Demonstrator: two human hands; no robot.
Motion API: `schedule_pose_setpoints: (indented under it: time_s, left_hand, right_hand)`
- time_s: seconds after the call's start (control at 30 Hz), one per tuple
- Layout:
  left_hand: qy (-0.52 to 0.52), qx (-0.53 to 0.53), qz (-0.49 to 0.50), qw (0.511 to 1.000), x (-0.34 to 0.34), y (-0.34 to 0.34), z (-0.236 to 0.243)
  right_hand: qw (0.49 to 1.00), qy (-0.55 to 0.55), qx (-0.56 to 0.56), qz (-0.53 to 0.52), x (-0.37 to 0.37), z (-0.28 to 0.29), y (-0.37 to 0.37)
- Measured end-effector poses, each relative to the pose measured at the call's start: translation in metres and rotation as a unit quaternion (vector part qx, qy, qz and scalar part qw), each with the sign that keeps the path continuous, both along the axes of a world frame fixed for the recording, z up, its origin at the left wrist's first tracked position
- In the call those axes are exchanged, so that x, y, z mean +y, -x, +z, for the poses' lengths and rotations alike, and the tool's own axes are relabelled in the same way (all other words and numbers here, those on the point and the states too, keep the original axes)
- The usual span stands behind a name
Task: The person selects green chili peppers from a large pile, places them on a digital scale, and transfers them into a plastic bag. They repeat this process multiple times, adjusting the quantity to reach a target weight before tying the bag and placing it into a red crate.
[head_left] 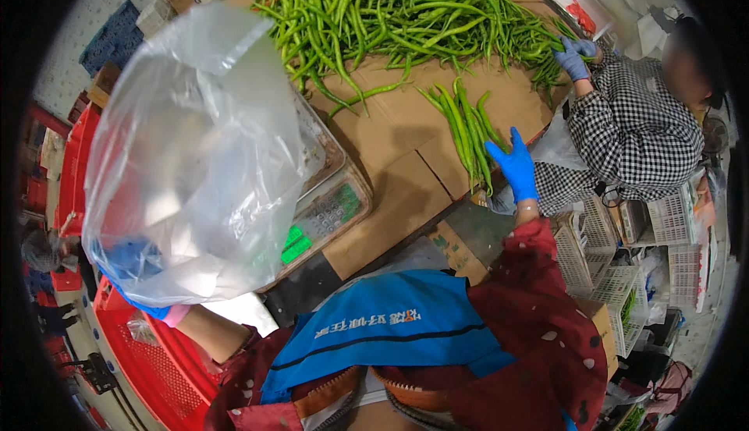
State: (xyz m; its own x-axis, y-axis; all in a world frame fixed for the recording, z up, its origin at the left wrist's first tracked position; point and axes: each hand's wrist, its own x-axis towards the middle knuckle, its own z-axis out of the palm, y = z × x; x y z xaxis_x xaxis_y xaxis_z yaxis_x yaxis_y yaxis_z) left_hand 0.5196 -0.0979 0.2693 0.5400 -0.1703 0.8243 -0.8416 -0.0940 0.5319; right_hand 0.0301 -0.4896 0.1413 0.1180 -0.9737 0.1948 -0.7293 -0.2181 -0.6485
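A large clear plastic bag, puffed wide, hangs in front of me on the left. My left hand, in a blue glove, holds it low on its left side; the film blurs the fingers. On the right, my right hand, also blue-gloved, has its fingers spread at the edge of a small bunch of long green chili peppers. That bunch lies on the cardboard-covered table. Beyond it rises a big heap of the same green chilies. Partly behind the bag sits a weighing scale with a green display.
A co-worker in a checkered top has gloved hands at the heap's right end. White plastic baskets stand at the lower right. Red crates line my left side, and a blue crate lies farther back.
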Motion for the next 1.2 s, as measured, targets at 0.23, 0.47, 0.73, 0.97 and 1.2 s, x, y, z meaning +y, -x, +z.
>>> schedule_pose_setpoints:
  time_s: [0.23, 0.47, 0.73, 0.97, 1.2]
  left_hand:
    - [-0.116, -0.021, 0.218, 0.969, 0.004, 0.012, 0.011]
    - [-0.019, -0.02, 0.132, 0.991, -0.008, 0.017, 0.011]
    - [0.175, 0.497, -0.291, 0.798, -0.045, 0.008, -0.009]
    - [0.138, 0.518, -0.325, 0.779, -0.025, -0.002, -0.033]
    - [0.122, 0.496, -0.265, 0.818, -0.019, 0.008, -0.026]
  right_hand:
    - [0.983, -0.119, 0.141, 0.028, -0.056, -0.025, -0.04]
    - [0.967, -0.016, 0.252, 0.048, -0.033, -0.045, -0.084]
    - [0.986, -0.13, -0.035, 0.095, -0.047, -0.028, -0.058]
    - [0.581, -0.356, -0.715, 0.154, -0.003, 0.04, -0.045]
    - [0.357, -0.32, -0.805, 0.35, 0.007, 0.076, -0.09]
